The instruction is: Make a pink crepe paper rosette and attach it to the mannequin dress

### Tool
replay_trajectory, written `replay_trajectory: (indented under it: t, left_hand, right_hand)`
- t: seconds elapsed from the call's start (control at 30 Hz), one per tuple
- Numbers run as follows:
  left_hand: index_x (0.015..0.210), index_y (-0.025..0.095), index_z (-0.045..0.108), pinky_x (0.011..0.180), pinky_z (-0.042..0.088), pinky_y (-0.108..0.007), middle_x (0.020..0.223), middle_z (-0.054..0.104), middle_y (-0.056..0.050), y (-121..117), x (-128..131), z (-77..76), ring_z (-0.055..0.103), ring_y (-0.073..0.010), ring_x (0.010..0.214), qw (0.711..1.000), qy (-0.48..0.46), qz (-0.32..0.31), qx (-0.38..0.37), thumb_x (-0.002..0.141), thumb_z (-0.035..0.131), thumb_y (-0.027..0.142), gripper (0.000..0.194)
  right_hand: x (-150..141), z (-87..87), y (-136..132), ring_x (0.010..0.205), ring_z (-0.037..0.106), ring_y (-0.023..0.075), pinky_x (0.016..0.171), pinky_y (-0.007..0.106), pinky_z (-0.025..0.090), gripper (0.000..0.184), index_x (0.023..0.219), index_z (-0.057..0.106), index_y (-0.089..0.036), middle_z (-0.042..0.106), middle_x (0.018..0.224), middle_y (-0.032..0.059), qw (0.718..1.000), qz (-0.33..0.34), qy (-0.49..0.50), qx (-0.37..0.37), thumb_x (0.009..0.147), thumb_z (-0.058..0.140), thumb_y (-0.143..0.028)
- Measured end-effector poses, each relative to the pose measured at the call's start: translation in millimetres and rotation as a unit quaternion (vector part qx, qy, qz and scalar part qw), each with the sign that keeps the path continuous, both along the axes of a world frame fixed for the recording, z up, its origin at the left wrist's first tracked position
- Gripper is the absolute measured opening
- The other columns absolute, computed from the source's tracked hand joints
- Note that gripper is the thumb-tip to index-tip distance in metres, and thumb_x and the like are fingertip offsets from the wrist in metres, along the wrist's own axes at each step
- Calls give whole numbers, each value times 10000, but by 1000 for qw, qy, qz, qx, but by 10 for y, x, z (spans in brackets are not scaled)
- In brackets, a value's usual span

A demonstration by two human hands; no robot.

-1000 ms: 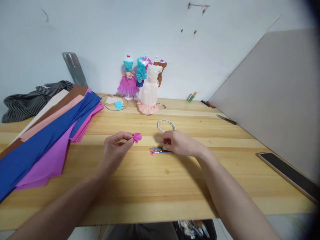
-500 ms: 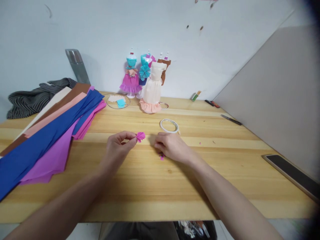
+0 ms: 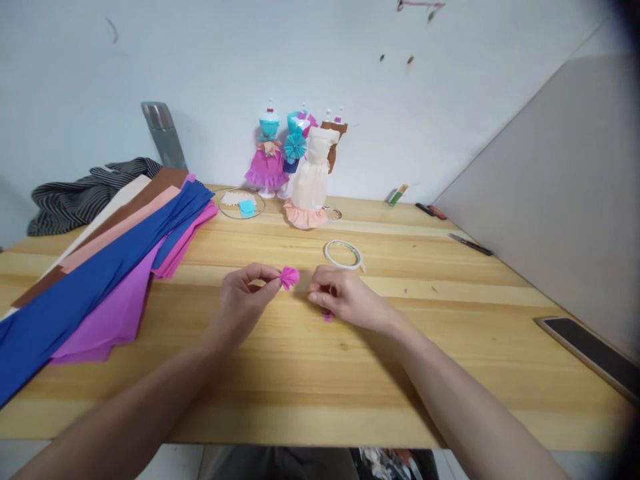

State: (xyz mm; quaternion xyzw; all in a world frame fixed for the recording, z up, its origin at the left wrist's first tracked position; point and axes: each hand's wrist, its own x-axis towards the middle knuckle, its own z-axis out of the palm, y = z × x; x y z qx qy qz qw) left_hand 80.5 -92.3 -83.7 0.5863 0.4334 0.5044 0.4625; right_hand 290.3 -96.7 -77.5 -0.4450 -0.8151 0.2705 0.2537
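Between the thumb and fingers of my left hand (image 3: 250,293) is a small pink crepe paper flower (image 3: 289,278), pinched at its gathered base with the ruffled end facing right. My right hand (image 3: 345,297) is just to its right, a short gap away, low over the table. Its fingers are curled in against the thumb; anything in them is hidden. Pink paper scraps (image 3: 327,318) show under that hand. Behind it lies a white roll of tape (image 3: 344,255), with its loose end at the right. The blue-handled snips are hidden from view.
Colored crepe paper sheets (image 3: 130,233) cover the table's left side. Small mannequins in paper dresses (image 3: 313,173) stand by the wall, near a wire ring (image 3: 220,207). A craft knife (image 3: 470,244) and a phone (image 3: 590,353) lie on the right.
My right hand has shifted left toward the flower, and the snips seen beneath it earlier are out of sight. My left hand keeps its pinch on the flower. The camera view has shifted slightly.
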Motion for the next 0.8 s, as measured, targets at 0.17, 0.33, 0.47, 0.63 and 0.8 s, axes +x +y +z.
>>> replay_trajectory:
  t: [0.17, 0.33, 0.47, 0.63, 0.8]
  left_hand:
    - [757, 199, 695, 662, 509, -265, 870, 742, -49, -15, 2, -75, 674, -174, 836, 969, 104, 6, 223, 796, 612, 144, 106]
    - [791, 211, 671, 781, 540, -328, 880, 740, -47, -15, 18, -85, 677, -177, 860, 925, 148, -2, 349, 817, 609, 98, 131]
    - [790, 206, 677, 749, 544, -309, 879, 726, -49, -2, 13, -101, 669, -170, 832, 909, 179, 19, 377, 828, 611, 106, 126]
    - [794, 197, 674, 756, 542, -310, 910, 717, -59, 2, -6, -111, 660, -174, 850, 888, 219, -6, 405, 845, 592, 113, 129]
    - [804, 193, 670, 769, 532, -305, 940, 712, -65, -5, -5, -106, 654, -170, 859, 871, 237, -32, 429, 854, 585, 112, 127]
  right_hand:
    - [-212, -8, -160, 831, 590, 177, 625, 277, 474, 585, 1301, 489, -215, 582, 1163, 111, 985, -11, 174, 16, 788, 694, -405]
    - [-339, -7, -254, 865, 602, 186, 668, 301, 502, 533, 1277, 490, -223, 612, 1167, 114, 976, -43, 215, 10, 802, 681, -371]
    - [-322, -19, -211, 632, 575, 133, 550, 262, 461, 352, 1060, 586, -190, 649, 842, 44, 937, -115, 323, -73, 848, 602, -470]
    - [-322, -34, -167, 525, 492, 98, 483, 225, 382, 358, 793, 635, -162, 576, 606, -17, 925, -108, 334, -142, 724, 730, -500]
    - [-324, -48, -134, 441, 422, 72, 447, 220, 328, 406, 640, 584, -159, 548, 522, -31, 910, -109, 354, -187, 693, 747, -528]
